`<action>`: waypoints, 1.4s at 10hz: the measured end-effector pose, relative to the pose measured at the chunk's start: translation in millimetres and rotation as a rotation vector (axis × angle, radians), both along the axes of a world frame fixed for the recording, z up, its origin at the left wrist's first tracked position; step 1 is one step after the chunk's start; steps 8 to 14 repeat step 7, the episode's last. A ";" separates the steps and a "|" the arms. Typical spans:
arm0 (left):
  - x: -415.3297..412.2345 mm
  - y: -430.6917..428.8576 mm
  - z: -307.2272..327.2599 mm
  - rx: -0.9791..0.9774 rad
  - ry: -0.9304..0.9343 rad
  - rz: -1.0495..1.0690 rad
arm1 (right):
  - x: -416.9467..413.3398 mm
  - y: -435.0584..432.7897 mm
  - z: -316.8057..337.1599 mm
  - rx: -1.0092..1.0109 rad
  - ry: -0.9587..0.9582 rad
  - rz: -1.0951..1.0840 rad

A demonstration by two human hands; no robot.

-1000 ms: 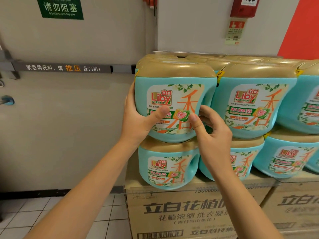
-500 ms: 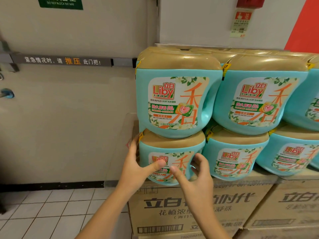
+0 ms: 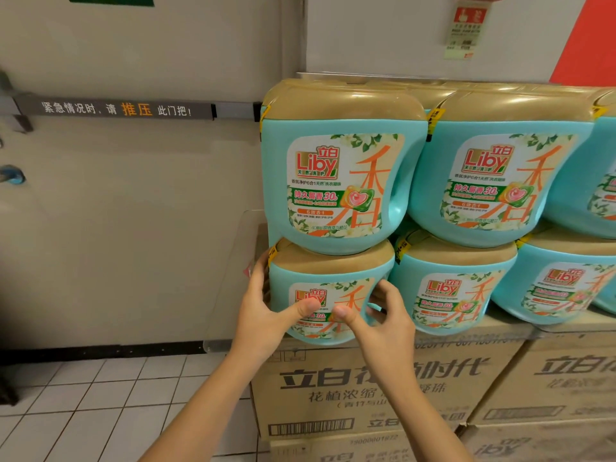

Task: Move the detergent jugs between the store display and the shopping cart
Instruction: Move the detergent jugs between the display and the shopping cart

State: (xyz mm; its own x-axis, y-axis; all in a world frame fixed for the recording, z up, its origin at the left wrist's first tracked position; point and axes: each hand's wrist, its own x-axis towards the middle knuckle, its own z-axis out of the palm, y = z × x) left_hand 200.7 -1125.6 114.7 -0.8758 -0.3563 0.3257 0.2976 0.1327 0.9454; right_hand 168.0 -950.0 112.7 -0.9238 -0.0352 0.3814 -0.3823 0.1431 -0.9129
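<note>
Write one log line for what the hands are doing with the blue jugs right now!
left hand: on bottom-left jug | right hand: at its handle | top jug: stacked above | stage: gripping, not lifted

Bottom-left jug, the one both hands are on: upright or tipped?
Upright. The bottom-left jug sits level on the cardboard box, tan lid on top, carrying another jug.

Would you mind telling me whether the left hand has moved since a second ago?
Yes. The left hand dropped from the top-row detergent jug to the bottom-row jug stacked beneath it, now gripping its left side.
</note>
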 end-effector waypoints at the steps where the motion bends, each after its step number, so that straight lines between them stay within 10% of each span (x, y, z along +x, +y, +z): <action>1: -1.0 -1.9 0.9 0.005 -0.017 -0.010 | 1.3 -1.5 -1.1 -0.002 -0.001 -0.009; 14: 37.9 31.0 -8.9 0.037 -0.118 0.371 | 23.4 30.5 -3.3 0.088 -0.056 0.059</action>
